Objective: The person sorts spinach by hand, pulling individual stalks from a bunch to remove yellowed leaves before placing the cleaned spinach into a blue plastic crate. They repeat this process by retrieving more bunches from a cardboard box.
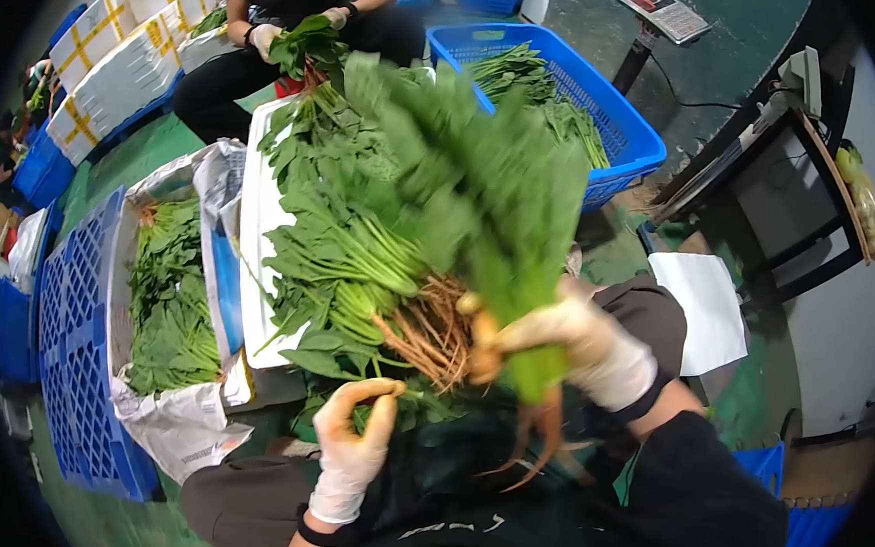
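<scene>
My right hand (582, 340), in a pale glove with stained fingertips, grips a bunch of spinach (526, 238) by its stems. The leaves point up and are smeared by motion; reddish roots hang below the fist. My left hand (352, 439), gloved too, is raised over my lap with thumb and forefinger pinched together. Whether anything is between those fingertips I cannot make out. Just beyond both hands, a pile of spinach (356, 248) with brown roots (436, 329) covers most of a white foam board or lid (266, 224).
Across the pile, a co-worker's gloved hands (265, 41) hold another bunch. At left is a paper-lined box of spinach (171, 310) beside a blue crate (81, 345). A blue basket (640, 151) with greens stands at the back right, near a scale (660, 11). White foam boxes (125, 72) stand behind.
</scene>
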Motion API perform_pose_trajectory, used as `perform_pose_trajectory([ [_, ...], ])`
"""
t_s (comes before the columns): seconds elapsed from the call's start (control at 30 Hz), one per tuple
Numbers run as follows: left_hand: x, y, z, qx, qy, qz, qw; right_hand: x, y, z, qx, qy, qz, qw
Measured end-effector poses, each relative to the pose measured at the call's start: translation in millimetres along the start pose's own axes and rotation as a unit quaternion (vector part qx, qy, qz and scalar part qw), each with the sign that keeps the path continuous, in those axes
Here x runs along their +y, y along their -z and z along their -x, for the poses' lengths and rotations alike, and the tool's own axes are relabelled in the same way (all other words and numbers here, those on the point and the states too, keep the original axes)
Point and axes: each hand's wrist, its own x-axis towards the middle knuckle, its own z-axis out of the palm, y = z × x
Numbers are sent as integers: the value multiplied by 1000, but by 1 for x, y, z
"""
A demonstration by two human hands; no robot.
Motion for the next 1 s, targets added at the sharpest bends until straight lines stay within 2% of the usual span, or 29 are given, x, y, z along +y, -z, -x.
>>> perform_pose_trajectory([
  [0.03,0,2,-2,12,29,25,999,-33,10,3,2,43,61,997],
  [0.07,-3,4,-4,19,41,28,999,-62,22,-2,58,112,144,982],
  [0.1,-6,5,-6,27,54,30,998,-89,50,-11,100,173,290,936],
  [0.13,-9,4,-8,30,38,38,998,-115,59,-27,241,204,313,896],
  [0.2,-13,2,-11,27,53,35,998,-166,128,-76,391,234,468,758],
  [0.23,-16,2,-13,19,66,30,997,-180,145,-101,401,348,526,665],
  [0.27,-21,0,-14,22,67,44,997,-199,181,-131,493,270,614,555],
  [0.3,-24,-1,-16,25,69,41,996,-203,206,-149,504,284,620,530],
  [0.37,-26,0,-19,3,78,22,997,-198,227,-178,540,189,653,496],
  [0.43,-28,3,-22,8,83,15,996,-176,260,-205,514,148,672,512],
  [0.47,-26,4,-25,8,92,5,996,-163,281,-221,490,97,698,513],
  [0.5,-24,4,-27,8,101,-3,995,-144,302,-232,451,4,736,505],
  [0.53,-25,4,-28,13,105,-5,994,-123,314,-236,361,-70,777,510],
  [0.57,-26,4,-29,23,117,15,993,-96,342,-242,259,-156,829,470],
  [0.6,-26,3,-29,32,129,37,990,-109,288,-227,99,-312,803,497],
  [0.63,-27,3,-31,36,132,38,990,-94,329,-238,82,-274,795,535],
  [0.7,-28,5,-31,12,104,6,994,-100,295,-224,111,-181,800,561],
  [0.73,-30,7,-31,1,81,-20,997,-105,284,-217,111,-64,822,554],
  [0.77,-30,7,-31,3,74,-19,997,-107,270,-212,167,55,766,619],
  [0.8,-29,7,-31,11,75,-15,997,-110,247,-205,192,120,701,676],
  [0.83,-27,8,-30,17,73,-9,997,-111,204,-189,218,175,670,688],
  [0.87,-27,9,-30,18,72,-6,997,-109,179,-179,184,226,628,722],
  [0.9,-27,10,-29,17,69,0,997,-103,133,-158,159,257,624,721],
  [0.97,-22,7,-28,15,76,43,996,-76,59,-120,76,263,627,729],
  [1.0,-20,6,-26,5,95,56,994,-59,40,-111,29,255,667,700],
])
